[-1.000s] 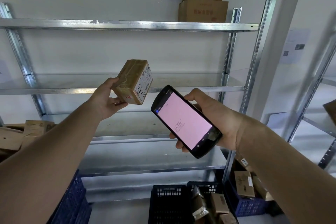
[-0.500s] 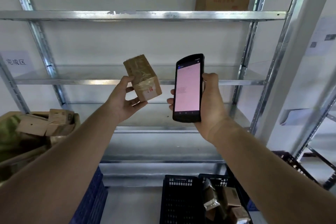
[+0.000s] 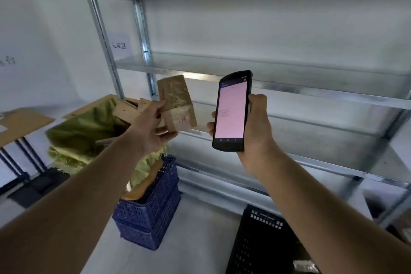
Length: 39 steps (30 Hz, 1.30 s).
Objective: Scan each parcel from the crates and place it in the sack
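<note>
My left hand [image 3: 153, 128] grips a small brown taped cardboard parcel [image 3: 178, 102], held upright just right of the sack's mouth. My right hand [image 3: 255, 124] holds a black handheld scanner [image 3: 232, 110] upright, its pink screen facing me, a short gap right of the parcel. The yellow-green woven sack [image 3: 77, 133] lines a cardboard frame at the left, with several brown parcels [image 3: 127, 110] lying inside. A black crate [image 3: 258, 244] stands on the floor at the lower right, its contents mostly hidden by my right arm.
Stacked blue crates [image 3: 151, 213] support the sack's frame. A metal shelving rack [image 3: 289, 87] fills the wall ahead. A wooden desk [image 3: 22, 124] stands at the far left. A paper sign [image 3: 119, 45] hangs on the wall by the rack's upright.
My view has swung left and down, bringing the sack and blue crates into sight. The parcel has moved with my left hand toward the sack; the scanner has turned upright.
</note>
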Each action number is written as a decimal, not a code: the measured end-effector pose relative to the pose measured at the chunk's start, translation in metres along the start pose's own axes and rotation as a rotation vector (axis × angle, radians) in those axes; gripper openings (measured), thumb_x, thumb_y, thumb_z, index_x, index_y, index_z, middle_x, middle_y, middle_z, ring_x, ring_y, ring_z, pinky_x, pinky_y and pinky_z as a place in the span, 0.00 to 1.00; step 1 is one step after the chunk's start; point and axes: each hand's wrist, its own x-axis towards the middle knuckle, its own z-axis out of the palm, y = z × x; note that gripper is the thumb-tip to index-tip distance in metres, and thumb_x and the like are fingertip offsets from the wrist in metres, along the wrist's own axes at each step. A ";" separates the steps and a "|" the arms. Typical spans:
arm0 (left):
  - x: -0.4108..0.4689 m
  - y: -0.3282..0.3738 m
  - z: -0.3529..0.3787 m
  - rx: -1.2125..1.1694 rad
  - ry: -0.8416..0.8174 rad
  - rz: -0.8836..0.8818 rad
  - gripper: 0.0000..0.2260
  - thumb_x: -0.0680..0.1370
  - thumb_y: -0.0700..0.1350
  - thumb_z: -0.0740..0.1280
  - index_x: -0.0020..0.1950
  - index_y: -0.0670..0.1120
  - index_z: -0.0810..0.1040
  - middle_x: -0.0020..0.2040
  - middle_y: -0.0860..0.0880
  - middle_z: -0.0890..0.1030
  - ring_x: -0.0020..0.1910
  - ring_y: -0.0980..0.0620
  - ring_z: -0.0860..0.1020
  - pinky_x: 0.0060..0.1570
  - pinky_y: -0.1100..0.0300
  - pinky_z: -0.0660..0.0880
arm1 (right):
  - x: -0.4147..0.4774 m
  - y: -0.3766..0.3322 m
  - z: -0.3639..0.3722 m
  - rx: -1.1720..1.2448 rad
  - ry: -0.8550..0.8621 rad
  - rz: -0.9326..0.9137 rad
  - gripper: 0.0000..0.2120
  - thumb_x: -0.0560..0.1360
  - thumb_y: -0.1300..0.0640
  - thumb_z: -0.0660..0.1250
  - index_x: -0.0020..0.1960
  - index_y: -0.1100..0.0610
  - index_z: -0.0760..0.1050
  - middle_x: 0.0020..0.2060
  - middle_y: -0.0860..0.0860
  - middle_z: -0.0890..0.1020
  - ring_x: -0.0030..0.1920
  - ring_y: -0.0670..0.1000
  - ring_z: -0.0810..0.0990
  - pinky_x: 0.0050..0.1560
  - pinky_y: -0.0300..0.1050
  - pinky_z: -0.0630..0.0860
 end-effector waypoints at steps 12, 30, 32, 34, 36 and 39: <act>0.022 0.058 -0.160 -0.024 0.286 0.075 0.17 0.76 0.53 0.76 0.61 0.47 0.81 0.59 0.38 0.83 0.57 0.38 0.83 0.57 0.42 0.83 | 0.055 0.086 0.138 -0.118 -0.112 0.082 0.32 0.72 0.36 0.56 0.61 0.56 0.82 0.57 0.69 0.84 0.51 0.69 0.85 0.56 0.65 0.81; 0.196 0.113 -0.343 0.168 0.201 -0.146 0.08 0.81 0.48 0.72 0.58 0.47 0.80 0.57 0.41 0.82 0.59 0.41 0.81 0.66 0.43 0.78 | 0.161 0.222 0.304 -0.047 0.047 0.134 0.24 0.86 0.43 0.51 0.56 0.56 0.81 0.35 0.54 0.84 0.35 0.55 0.83 0.41 0.50 0.78; 0.221 0.106 -0.348 0.226 0.186 -0.167 0.08 0.81 0.48 0.72 0.58 0.47 0.81 0.57 0.41 0.84 0.58 0.42 0.82 0.67 0.43 0.77 | 0.177 0.235 0.307 -0.052 0.076 0.153 0.24 0.85 0.43 0.51 0.56 0.55 0.81 0.36 0.55 0.85 0.37 0.57 0.84 0.46 0.54 0.78; 0.248 0.096 -0.352 0.291 0.173 -0.185 0.09 0.80 0.48 0.72 0.59 0.48 0.82 0.58 0.42 0.85 0.58 0.42 0.83 0.63 0.44 0.79 | 0.196 0.248 0.310 -0.069 0.097 0.160 0.24 0.85 0.43 0.52 0.56 0.56 0.82 0.37 0.56 0.85 0.40 0.60 0.85 0.48 0.56 0.77; 0.271 0.084 -0.356 0.358 0.162 -0.198 0.09 0.80 0.48 0.73 0.59 0.49 0.83 0.60 0.43 0.85 0.59 0.43 0.83 0.58 0.47 0.80 | 0.217 0.261 0.312 -0.076 0.136 0.169 0.25 0.82 0.39 0.53 0.59 0.55 0.82 0.40 0.56 0.85 0.47 0.68 0.86 0.50 0.57 0.77; 0.304 0.064 -0.360 0.480 0.155 -0.233 0.08 0.79 0.48 0.73 0.58 0.51 0.84 0.60 0.43 0.85 0.58 0.44 0.83 0.56 0.49 0.81 | 0.249 0.280 0.310 -0.090 0.217 0.205 0.28 0.76 0.36 0.55 0.59 0.53 0.82 0.45 0.57 0.85 0.54 0.71 0.85 0.51 0.57 0.77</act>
